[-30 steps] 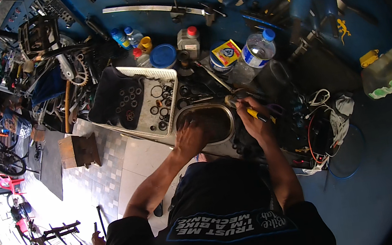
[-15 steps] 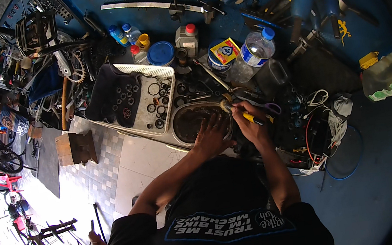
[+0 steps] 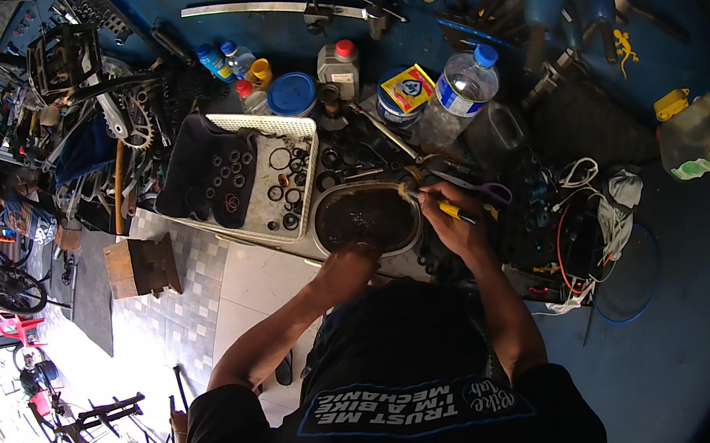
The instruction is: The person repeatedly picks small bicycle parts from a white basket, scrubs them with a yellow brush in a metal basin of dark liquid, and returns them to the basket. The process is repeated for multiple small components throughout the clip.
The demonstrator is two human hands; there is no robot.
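Observation:
An oval tub (image 3: 318, 233) with a light rim and dark liquid in it stands in front of me. Over its near rim my left hand (image 3: 349, 271) is bent, fingers curled together at the edge of the liquid; whatever they may hold is hidden. To the right of the tub, my right hand (image 3: 458, 228) is closed around a brush (image 3: 456, 212) with a yellow and black handle. The brush's pale bristles reach the tub's right rim.
Left of the tub is a white plastic basket (image 3: 226, 124) with a dark cloth, bearings and rings. Bottles, a blue-lidded container (image 3: 292, 93) and a clear jug (image 3: 465, 86) stand behind. Scissors (image 3: 495, 192), cables and small parts lie to the right. A wooden box (image 3: 141, 267) is at left.
My left hand has drawn back from the middle of the tub to its near rim, and its spread fingers have curled. My right hand still holds the brush, nearly unmoved.

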